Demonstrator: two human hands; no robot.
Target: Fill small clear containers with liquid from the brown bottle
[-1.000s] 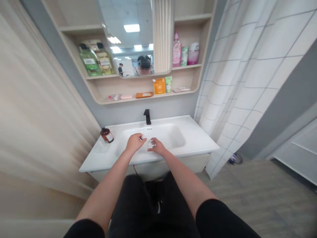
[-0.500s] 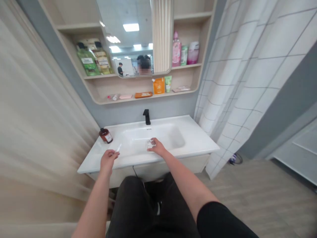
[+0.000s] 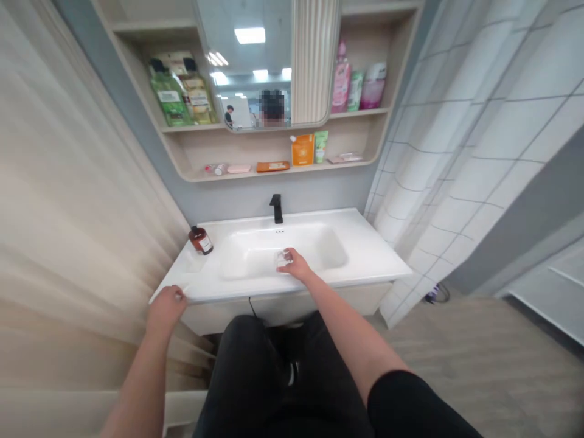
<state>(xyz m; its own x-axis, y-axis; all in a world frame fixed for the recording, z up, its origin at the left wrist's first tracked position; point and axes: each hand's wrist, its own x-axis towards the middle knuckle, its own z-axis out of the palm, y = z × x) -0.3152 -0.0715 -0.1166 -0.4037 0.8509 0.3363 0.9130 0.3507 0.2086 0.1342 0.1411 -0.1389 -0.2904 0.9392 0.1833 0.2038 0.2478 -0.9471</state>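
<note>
A small clear container (image 3: 281,260) is gripped by the right hand (image 3: 295,265) above the front part of the basin (image 3: 331,248), with the fingers curled around its right side. The basin is sunk into the white desk (image 3: 370,257), and a black faucet (image 3: 277,210) is mounted by the middle of the back edge. The left hand (image 3: 166,309) is held at the desk's front left corner, fingers bent together; a thin pale piece (image 3: 185,289) can be made out at its fingertips, but whether it is pinched or only touched cannot be told. A brown bottle (image 3: 199,240) is stood near the back left corner. Above the back edge, an orange pouch (image 3: 303,151) and a green tube (image 3: 320,146) are set side by side on the lowest wall shelf (image 3: 255,145).
</note>
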